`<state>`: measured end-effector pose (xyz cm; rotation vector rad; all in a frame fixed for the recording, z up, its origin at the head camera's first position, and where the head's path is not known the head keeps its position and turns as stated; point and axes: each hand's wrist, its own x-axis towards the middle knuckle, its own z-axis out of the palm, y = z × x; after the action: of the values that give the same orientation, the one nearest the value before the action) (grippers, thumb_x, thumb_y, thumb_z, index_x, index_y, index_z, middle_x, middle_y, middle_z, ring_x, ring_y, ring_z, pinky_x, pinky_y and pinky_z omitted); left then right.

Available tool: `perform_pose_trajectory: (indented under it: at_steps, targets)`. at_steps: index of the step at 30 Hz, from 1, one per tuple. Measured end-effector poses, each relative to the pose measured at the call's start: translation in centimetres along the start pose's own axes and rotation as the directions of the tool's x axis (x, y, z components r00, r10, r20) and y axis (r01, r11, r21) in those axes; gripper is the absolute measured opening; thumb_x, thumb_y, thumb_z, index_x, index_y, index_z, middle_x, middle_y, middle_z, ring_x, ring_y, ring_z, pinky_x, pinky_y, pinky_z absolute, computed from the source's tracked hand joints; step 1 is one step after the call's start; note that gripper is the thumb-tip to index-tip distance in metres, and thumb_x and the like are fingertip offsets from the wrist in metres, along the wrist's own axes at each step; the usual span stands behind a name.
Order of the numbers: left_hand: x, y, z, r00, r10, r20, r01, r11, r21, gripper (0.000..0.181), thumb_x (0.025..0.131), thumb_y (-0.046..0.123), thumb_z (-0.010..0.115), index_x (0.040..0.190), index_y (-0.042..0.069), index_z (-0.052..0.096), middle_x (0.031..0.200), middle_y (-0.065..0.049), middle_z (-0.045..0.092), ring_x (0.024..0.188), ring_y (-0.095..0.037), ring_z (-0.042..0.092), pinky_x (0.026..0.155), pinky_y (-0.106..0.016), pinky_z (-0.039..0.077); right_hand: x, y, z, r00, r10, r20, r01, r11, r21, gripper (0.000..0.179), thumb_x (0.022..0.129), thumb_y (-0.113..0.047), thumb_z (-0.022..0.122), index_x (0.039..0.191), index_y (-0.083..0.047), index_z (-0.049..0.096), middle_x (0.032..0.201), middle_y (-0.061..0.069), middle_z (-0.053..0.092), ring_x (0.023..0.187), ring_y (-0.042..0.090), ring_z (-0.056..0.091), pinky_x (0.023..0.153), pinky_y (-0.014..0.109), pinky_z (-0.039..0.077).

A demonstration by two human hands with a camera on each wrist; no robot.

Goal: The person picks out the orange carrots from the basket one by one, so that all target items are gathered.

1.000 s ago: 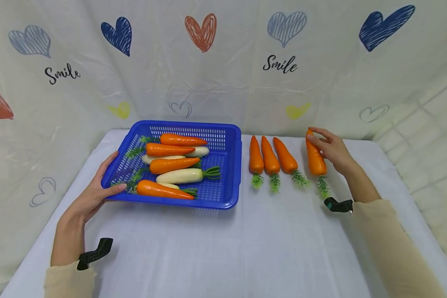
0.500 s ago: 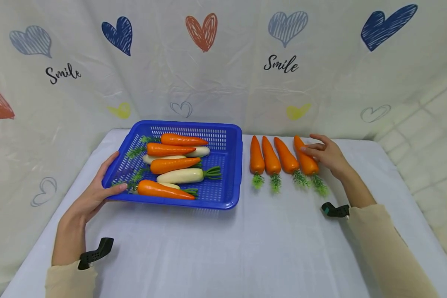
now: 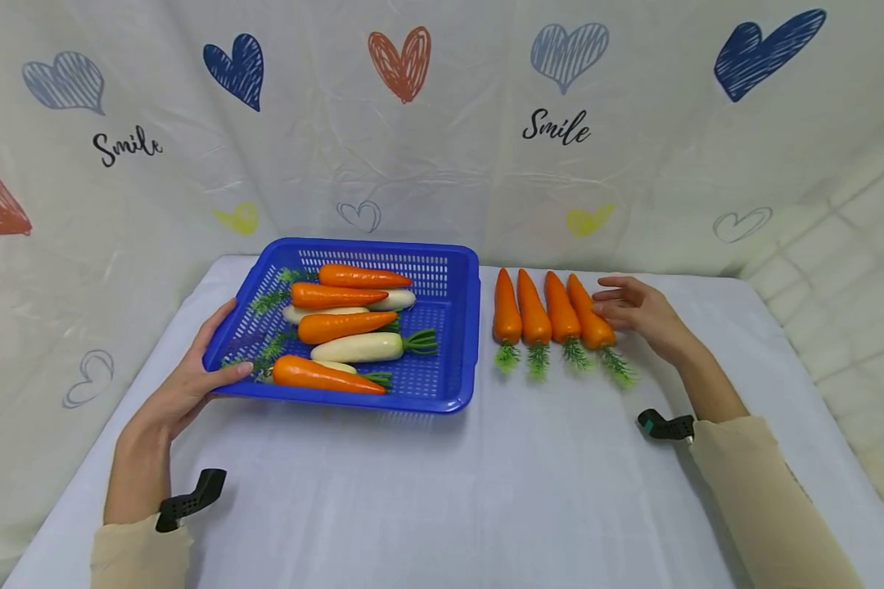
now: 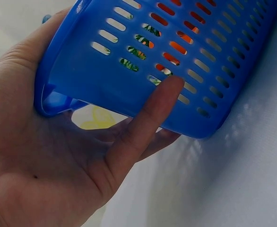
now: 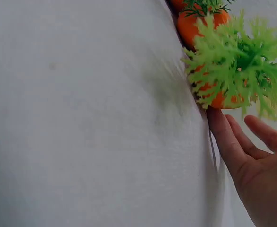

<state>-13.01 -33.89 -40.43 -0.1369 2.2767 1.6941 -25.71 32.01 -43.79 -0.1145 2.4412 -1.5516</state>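
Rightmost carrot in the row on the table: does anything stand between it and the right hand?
Nothing visible does. In the head view, the right hand is directly beside the rightmost carrot; the other three carrots lie on that carrot's opposite side, out of the way.

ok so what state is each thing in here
Blue basket: partly filled, gripped at its left end
Carrots in the basket: lying, tips rightward
White radishes: lying, some partly covered by carrots
Three left carrots outside: lying side by side
Rightmost carrot: lying, slanted
Left hand: gripping the basket
Right hand: fingers extended beside the rightmost carrot
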Motion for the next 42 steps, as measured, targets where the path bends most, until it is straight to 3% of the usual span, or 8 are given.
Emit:
perform_pose_trajectory:
  at_steps: [6,17,24,35,42]
  targets:
    - [0.02,-0.12,-0.06,1.0,0.007,0.002,-0.007,1.0,0.001,0.093,0.103,0.026,0.062,0.16,0.059,-0.003,0.169,-0.02,0.005,0.136,-0.032,0.034,0.088,-0.019,0.056,0.22,-0.14,0.34,1.0,-0.001,0.002,0.001,1.0,-0.01,0.071,0.102,-0.033,0.068,0.158,-0.003,0.035,0.145,0.015,0.054,0.102,-0.009,0.063,0.086,0.012,0.054]
    - [0.06,0.06,0.01,1.0,0.009,0.004,-0.009,1.0,-0.007,0.092,0.103,0.026,0.062,0.16,0.059,-0.002,0.17,-0.019,0.003,0.137,-0.033,0.033,0.088,-0.019,0.055,0.02,-0.26,0.3,0.995,-0.065,-0.072,0.057,0.992,-0.109,0.067,0.102,-0.032,0.067,0.156,-0.004,0.041,0.142,0.018,0.056,0.101,-0.011,0.059,0.081,0.013,0.051]
    - [0.08,-0.12,-0.09,1.0,0.014,0.008,-0.014,1.0,-0.012,0.091,0.103,0.026,0.062,0.16,0.059,-0.001,0.17,-0.019,0.003,0.138,-0.034,0.032,0.089,-0.018,0.054,-0.08,-0.07,0.25,0.996,-0.038,-0.078,0.029,0.993,-0.115,0.066,0.102,-0.033,0.067,0.156,-0.004,0.042,0.144,0.019,0.055,0.1,-0.012,0.058,0.085,0.006,0.047]
    - [-0.11,0.02,-0.13,1.0,0.001,0.004,-0.001,1.0,-0.013,0.092,0.103,0.025,0.062,0.16,0.059,-0.002,0.169,-0.018,0.004,0.134,-0.03,0.035,0.088,-0.019,0.056,-0.13,0.27,0.26,0.996,-0.007,-0.093,-0.003,0.994,-0.11,0.062,0.1,-0.034,0.071,0.15,-0.005,0.05,0.115,-0.014,0.062,0.096,-0.002,0.059,0.079,0.015,0.051]
    - [-0.02,0.06,-0.05,1.0,0.004,-0.001,-0.004,1.0,-0.014,0.092,0.103,0.025,0.063,0.16,0.059,-0.001,0.17,-0.019,0.003,0.135,-0.031,0.034,0.088,-0.019,0.056,0.15,-0.02,0.54,0.996,-0.001,-0.086,-0.009,0.994,-0.112,0.06,0.1,-0.036,0.071,0.147,-0.004,0.053,0.112,-0.014,0.06,0.093,0.0,0.06,0.077,0.017,0.055]
